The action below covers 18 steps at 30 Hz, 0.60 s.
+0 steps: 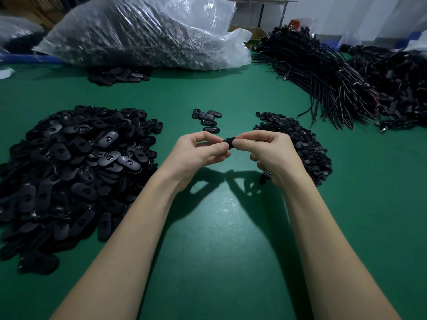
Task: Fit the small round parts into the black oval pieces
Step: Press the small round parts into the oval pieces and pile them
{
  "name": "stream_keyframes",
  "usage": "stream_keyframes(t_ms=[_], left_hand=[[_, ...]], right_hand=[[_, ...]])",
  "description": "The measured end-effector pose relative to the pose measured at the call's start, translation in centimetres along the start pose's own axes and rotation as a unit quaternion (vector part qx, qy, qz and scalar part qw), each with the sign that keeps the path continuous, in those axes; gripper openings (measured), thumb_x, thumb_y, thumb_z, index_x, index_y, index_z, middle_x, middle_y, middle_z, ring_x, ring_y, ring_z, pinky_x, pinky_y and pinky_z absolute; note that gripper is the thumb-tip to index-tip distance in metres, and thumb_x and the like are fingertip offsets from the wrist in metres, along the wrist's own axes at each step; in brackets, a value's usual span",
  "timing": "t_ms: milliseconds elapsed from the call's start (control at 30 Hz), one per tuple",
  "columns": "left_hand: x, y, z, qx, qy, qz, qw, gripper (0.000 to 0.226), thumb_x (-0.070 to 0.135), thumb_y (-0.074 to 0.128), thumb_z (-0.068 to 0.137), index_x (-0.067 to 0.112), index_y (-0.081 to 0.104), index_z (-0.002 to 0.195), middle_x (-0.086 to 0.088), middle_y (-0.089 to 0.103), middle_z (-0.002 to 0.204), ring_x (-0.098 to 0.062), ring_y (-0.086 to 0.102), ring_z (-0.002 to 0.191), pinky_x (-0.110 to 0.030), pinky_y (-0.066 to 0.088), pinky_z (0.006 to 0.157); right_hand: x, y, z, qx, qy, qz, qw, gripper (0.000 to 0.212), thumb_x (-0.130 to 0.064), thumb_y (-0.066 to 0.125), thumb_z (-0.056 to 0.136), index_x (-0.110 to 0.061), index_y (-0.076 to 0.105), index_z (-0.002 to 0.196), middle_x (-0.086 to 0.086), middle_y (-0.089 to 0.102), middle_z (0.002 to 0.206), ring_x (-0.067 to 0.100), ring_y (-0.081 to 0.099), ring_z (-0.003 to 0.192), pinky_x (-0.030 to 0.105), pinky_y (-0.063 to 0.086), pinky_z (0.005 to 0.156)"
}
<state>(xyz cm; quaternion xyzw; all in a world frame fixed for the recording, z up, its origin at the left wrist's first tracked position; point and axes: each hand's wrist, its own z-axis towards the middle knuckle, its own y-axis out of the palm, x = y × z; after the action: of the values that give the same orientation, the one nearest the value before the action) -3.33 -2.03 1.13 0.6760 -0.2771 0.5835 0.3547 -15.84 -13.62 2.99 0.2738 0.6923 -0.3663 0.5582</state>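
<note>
Above the middle of the green table, my left hand (200, 150) and my right hand (269, 150) meet and together pinch one black oval piece (228, 142) between thumbs and fingertips. Most of the piece is hidden by my fingers, and no small round part shows on it. A large heap of black oval pieces (69, 172) lies to the left. A heap of small round parts (300, 146) lies to the right, partly behind my right hand. Several oval pieces (208, 120) lie in a small group just beyond my hands.
A big clear plastic bag of parts (143, 31) sits at the back, with a small pile of oval pieces (120, 76) in front of it. Bundles of black cables (335, 77) fill the back right. Bare green table (219, 227) lies between my forearms.
</note>
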Motion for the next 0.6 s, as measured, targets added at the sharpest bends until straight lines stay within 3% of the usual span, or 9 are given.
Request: stream_keyframes(t_ms=[100,267,400,600], left_hand=[[-0.1,-0.1,0.0,-0.009,0.0,0.008,1.0,0.012,-0.001,0.073,0.087,0.007,0.065,0.084,-0.013,0.073,0.086,-0.019,0.073,0.078,-0.02,0.056,0.075],[0.0,-0.3,0.0,-0.027,-0.003,0.002,1.0,0.011,-0.002,0.071,0.088,0.006,0.063,0.088,-0.012,0.074,0.085,-0.02,0.074,0.081,-0.021,0.057,0.077],[0.0,-0.2,0.0,-0.023,-0.008,-0.02,0.999,0.019,-0.008,0.067,0.089,0.002,0.064,0.106,-0.018,0.075,0.088,-0.022,0.074,0.079,-0.023,0.058,0.076],[-0.2,-0.4,0.1,-0.022,-0.004,0.001,1.0,0.011,0.0,0.072,0.087,0.007,0.072,0.096,-0.015,0.077,0.096,-0.025,0.075,0.087,-0.029,0.058,0.091]], right_hand=[[0.0,-0.1,0.1,0.0,-0.001,-0.003,1.0,0.013,-0.022,0.089,0.077,-0.023,0.077,0.081,0.0,0.052,0.066,0.015,0.041,0.058,0.018,0.029,0.043],[0.2,-0.7,0.2,-0.05,0.049,0.012,0.997,0.014,-0.023,0.088,0.079,-0.023,0.079,0.089,0.0,0.066,0.083,0.006,0.052,0.054,0.015,0.033,0.039],[0.2,-0.8,0.3,-0.088,0.063,0.08,0.991,0.015,-0.011,0.087,0.078,-0.017,0.074,0.083,-0.002,0.067,0.068,0.003,0.054,0.048,0.013,0.036,0.039],[-0.1,-1.1,0.0,-0.124,0.037,0.093,0.987,0.013,-0.004,0.083,0.082,-0.008,0.074,0.091,0.002,0.076,0.075,0.011,0.073,0.067,0.018,0.057,0.062]])
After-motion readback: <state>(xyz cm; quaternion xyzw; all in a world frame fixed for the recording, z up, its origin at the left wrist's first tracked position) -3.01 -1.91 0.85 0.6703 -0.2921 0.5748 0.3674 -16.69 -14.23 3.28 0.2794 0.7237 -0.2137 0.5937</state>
